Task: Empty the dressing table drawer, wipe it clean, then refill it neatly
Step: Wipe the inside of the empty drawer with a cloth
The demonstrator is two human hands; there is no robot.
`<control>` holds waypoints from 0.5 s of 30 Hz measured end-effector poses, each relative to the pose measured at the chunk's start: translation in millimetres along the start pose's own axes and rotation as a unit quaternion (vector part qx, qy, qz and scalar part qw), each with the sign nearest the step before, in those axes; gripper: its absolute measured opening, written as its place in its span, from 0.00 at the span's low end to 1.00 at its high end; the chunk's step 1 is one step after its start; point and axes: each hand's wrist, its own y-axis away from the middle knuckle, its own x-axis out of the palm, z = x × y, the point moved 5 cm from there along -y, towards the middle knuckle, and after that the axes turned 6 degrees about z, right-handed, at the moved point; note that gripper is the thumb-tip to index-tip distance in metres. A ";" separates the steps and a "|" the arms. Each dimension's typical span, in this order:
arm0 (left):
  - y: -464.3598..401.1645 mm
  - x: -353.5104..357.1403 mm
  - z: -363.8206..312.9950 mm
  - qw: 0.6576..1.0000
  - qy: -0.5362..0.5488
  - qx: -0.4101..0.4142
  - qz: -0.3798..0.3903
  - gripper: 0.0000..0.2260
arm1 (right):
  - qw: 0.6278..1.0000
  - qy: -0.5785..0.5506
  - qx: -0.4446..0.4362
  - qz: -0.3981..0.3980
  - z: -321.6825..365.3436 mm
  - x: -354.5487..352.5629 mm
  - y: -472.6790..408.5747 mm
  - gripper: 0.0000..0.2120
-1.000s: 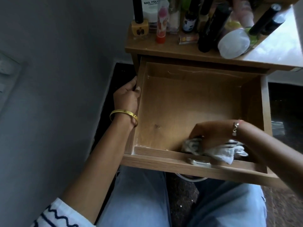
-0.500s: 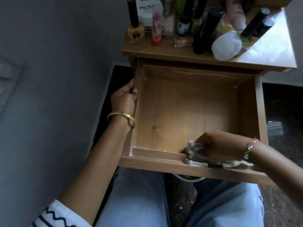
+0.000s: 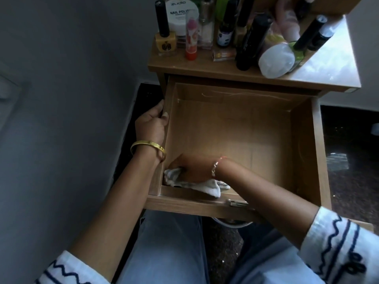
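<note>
The wooden drawer (image 3: 303,140) stands pulled out, with nothing inside but my hand and a cloth. My right hand (image 3: 190,169) presses a white cloth (image 3: 207,186) into the drawer's near left corner, against the front wall. My left hand (image 3: 152,125) grips the top of the drawer's left wall, thumb over the rim; a gold bangle circles that wrist. On the dressing table top (image 3: 215,72) stand several cosmetics: a yellow nail polish bottle (image 3: 165,44), a red lip balm stick (image 3: 191,39), a white nail polish remover tub (image 3: 181,13), a black tube (image 3: 249,44) and a toppled white-capped bottle (image 3: 276,59).
A grey wall (image 3: 61,119) runs close along the left of the drawer. Dark speckled floor (image 3: 352,160) lies to the right. My knees in light jeans (image 3: 168,249) sit under the drawer front, which carries a metal handle (image 3: 235,202).
My right hand has swept the cloth leftwards along the drawer's front edge, from the near right to the near left corner. My left hand has kept its grip on the left wall.
</note>
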 end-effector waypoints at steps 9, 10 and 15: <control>-1.2 -1.0 -2.3 1.000 -0.004 -0.005 0.002 0.18 | 0.963 0.239 0.075 0.102 -17.2 -30.8 16.0 0.12; -0.7 -0.6 -2.9 1.000 0.000 -0.007 -0.002 0.18 | 0.978 0.195 0.034 0.058 -14.4 -29.2 8.4 0.11; -0.2 -0.9 -1.7 1.000 0.004 0.002 0.004 0.18 | 0.994 0.045 -0.059 -0.086 2.3 2.8 -7.6 0.06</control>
